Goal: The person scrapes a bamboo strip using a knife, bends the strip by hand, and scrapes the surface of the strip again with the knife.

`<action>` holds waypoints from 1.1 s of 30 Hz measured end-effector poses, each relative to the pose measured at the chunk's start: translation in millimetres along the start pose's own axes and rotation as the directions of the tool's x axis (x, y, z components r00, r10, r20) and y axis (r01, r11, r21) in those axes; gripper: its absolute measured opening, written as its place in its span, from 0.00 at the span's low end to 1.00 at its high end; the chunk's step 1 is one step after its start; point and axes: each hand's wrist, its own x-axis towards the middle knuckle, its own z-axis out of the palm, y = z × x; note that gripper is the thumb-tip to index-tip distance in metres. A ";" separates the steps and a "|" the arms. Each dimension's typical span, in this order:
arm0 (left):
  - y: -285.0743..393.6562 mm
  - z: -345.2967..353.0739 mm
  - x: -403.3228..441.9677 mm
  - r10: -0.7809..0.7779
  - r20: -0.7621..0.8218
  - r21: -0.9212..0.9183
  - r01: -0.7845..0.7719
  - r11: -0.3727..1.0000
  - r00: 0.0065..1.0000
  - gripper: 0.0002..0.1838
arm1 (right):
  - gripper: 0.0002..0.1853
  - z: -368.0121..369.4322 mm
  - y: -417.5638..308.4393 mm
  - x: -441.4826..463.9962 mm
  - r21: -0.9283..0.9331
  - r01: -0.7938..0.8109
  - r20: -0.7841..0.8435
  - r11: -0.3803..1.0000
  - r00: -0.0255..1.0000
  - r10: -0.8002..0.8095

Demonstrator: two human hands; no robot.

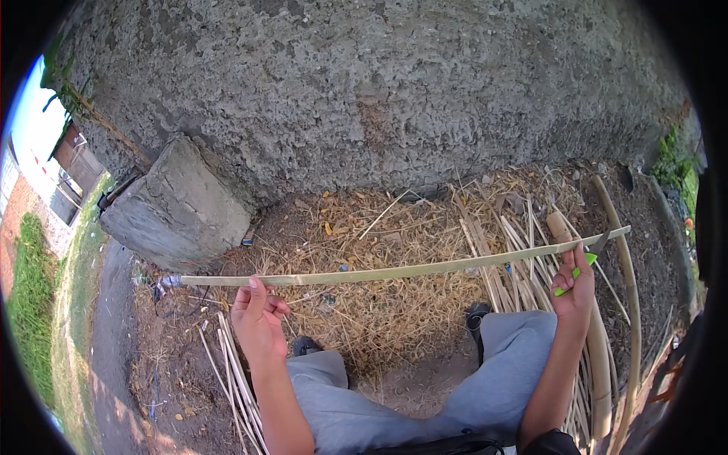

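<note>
A long, thin bamboo strip (394,270) stretches nearly level across the view in front of my knees. My left hand (259,312) pinches it near its left end, thumb over the front. Near the right end, my right hand (574,282) grips the strip and also holds a knife with a bright green handle (570,279). The knife's blade lies close to the strip's right end. Both hands are apart, above my grey trousers (417,409).
Split bamboo strips (241,379) lie at the left, with more strips and thick poles (599,364) at the right. Dry shavings (379,318) cover the ground. A concrete block (182,205) leans by a rough wall (379,91).
</note>
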 end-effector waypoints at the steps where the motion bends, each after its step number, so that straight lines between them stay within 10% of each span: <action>1: -0.2 0.2 -0.1 0.006 -0.005 0.000 -0.006 1.000 1.000 0.13 | 0.12 2.6 0.3 -1.5 -0.002 0.004 -0.005 1.000 1.000 -0.004; 33: 4.0 1.1 -0.5 -0.014 -0.055 0.026 0.016 1.000 0.998 0.12 | 0.07 2.9 7.7 0.0 -0.021 0.016 -0.062 1.000 0.998 -0.017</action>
